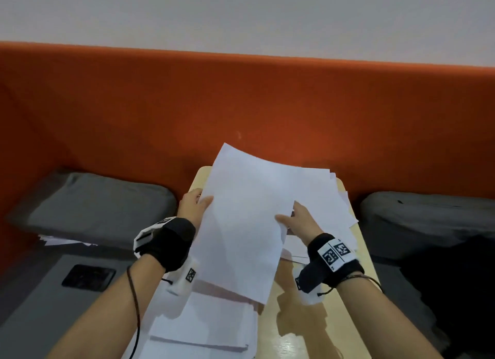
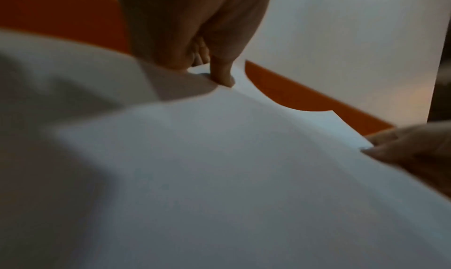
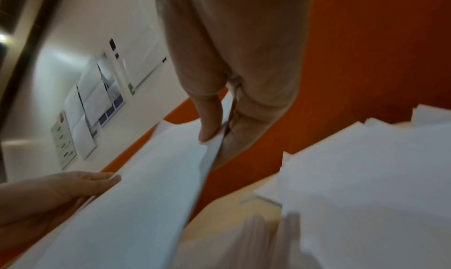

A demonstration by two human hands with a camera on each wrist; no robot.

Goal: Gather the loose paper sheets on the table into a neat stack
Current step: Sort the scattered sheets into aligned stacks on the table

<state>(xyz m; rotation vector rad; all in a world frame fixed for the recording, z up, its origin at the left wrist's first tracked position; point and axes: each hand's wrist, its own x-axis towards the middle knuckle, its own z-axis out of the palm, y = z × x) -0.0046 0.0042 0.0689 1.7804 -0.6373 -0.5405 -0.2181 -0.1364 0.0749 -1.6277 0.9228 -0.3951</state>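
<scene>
Holding the lifted bundle of white paper sheets (image 1: 241, 224) above the pale wooden tabletop (image 1: 302, 329), your left hand (image 1: 193, 206) and right hand (image 1: 301, 222) each pinch a side edge; keep both grips firm, then tap square, likely over the scattered white sheets (image 1: 332, 206) along the far right edge.

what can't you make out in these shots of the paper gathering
- How many sheets the left hand and right hand hold: the top sheet covers the rest in the head view, and both wrist views are blurred.
- The left hand's fingers: hidden behind the held sheets.
- The table near edge: cut off by the frame bottom.
- The wall notices in the right wrist view: motion blur, print unreadable.
- The papers under the left grey cushion: mostly hidden.
</scene>
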